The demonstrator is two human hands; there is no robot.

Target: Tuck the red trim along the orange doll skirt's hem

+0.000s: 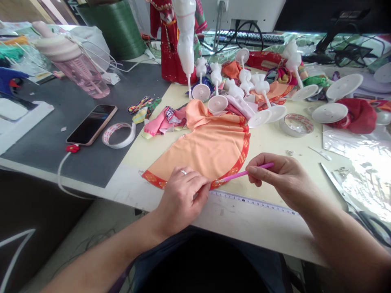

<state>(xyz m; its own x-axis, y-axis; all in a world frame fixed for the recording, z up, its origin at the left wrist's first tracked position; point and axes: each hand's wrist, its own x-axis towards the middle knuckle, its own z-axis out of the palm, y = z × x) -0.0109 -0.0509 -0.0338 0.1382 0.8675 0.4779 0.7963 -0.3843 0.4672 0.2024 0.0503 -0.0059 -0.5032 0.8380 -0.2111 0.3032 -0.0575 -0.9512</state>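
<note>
A piece of orange fabric (210, 146) with a red and gold patterned border lies spread on the table. My left hand (185, 195), with a ring on one finger, rests on its lower edge, thumb and fingers closed on the border. In my right hand (275, 175) a thin pink stick (238, 175) is pinched between thumb and fingers. The stick's tip touches the red border just right of my left fingertips. Under the fabric's edge, a measuring strip (259, 203) runs to the right along the table front.
Scissors (345, 193) lie at the right beside clear plastic (360, 154). White doll stands (259, 118) and cloth pieces crowd the back. Tape rolls (118, 135) (297, 124), a phone (92, 124) and a pink bottle (73, 65) are around the fabric.
</note>
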